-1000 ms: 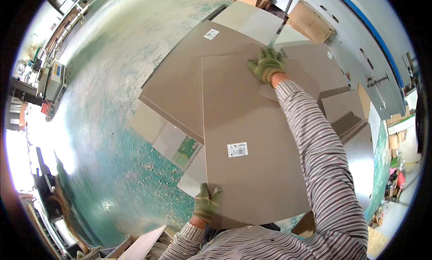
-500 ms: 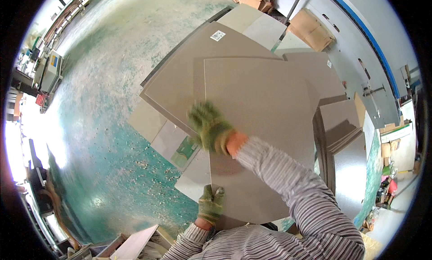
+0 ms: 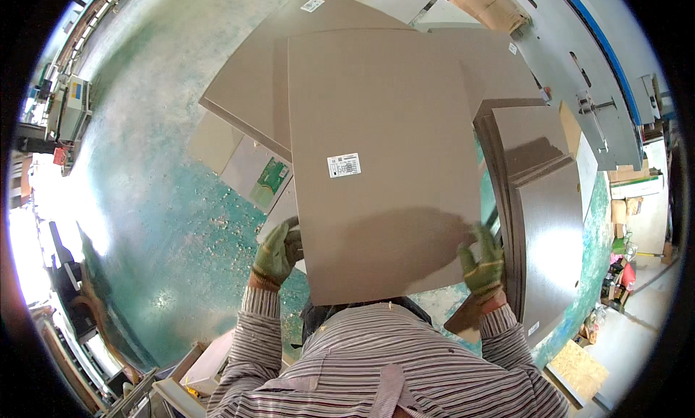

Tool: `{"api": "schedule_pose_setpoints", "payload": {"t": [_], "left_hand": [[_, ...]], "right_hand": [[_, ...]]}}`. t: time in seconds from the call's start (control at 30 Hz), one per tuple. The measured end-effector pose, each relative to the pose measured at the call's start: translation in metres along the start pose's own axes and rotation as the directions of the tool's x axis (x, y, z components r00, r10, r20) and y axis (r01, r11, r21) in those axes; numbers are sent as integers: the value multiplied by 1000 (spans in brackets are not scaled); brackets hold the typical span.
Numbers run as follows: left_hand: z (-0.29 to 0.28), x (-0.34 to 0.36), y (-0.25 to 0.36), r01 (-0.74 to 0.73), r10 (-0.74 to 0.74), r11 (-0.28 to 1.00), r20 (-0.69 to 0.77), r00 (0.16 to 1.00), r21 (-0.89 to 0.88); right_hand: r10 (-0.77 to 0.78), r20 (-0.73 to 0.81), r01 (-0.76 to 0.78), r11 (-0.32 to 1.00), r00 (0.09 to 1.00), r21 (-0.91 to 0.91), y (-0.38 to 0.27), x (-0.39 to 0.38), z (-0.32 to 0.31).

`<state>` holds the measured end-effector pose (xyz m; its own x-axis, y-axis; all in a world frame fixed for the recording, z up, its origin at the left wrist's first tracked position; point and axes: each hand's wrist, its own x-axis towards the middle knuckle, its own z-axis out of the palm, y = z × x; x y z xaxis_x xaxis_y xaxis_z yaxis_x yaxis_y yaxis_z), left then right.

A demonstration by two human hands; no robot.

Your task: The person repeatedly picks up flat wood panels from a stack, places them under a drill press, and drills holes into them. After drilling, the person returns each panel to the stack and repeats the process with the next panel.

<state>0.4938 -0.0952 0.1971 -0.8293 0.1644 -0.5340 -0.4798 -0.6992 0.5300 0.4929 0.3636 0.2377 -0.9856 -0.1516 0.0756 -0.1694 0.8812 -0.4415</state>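
A large flat grey-brown panel [image 3: 384, 222] lies in front of me, its near edge reaching my waist. On its face is a white printed label [image 3: 344, 165]. My left hand [image 3: 275, 257], in a green knitted glove, is at the panel's left edge with the fingers curled around it. At the right edge is my right hand [image 3: 481, 264], gloved the same way, with the thumb toward the panel's face and the fingers along the outer side. Similar labelled panels [image 3: 253, 67] lie beneath and beyond, turned at an angle.
To the right stands a stack of brown panels [image 3: 546, 237] with a shiny top. A grey machine [image 3: 586, 63] with a blue strip rises at the far right. A green-printed sheet [image 3: 269, 180] pokes out on the left. Debris lies on the green floor [image 3: 181, 251].
My right hand has drawn back from the panel's left side to its right edge. My left hand has moved up the left edge. The panel's label now shows, and the view has shifted.
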Motion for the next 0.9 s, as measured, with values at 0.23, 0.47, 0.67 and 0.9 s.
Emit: {"api": "schedule_pose_setpoints", "payload": {"t": [0.23,0.47,0.67,0.9], "left_hand": [[32,53,-21,-180,286,940,-384,878,289],[6,-16,-62,-534,723,677,-321,612,508],[13,-169,-56,-647,924,355,-357,135,675],[-36,-327,17,-963,882,199,-394,258,-185]], "right_hand": [[153,324,-250,926,933,283,86,-15,47],[66,122,-84,986,990,146,66,-35,17],[-43,-155,120,839,987,530,-38,-19,-28],[-487,-453,663,486,747,570,-169,-73,-56]]}}
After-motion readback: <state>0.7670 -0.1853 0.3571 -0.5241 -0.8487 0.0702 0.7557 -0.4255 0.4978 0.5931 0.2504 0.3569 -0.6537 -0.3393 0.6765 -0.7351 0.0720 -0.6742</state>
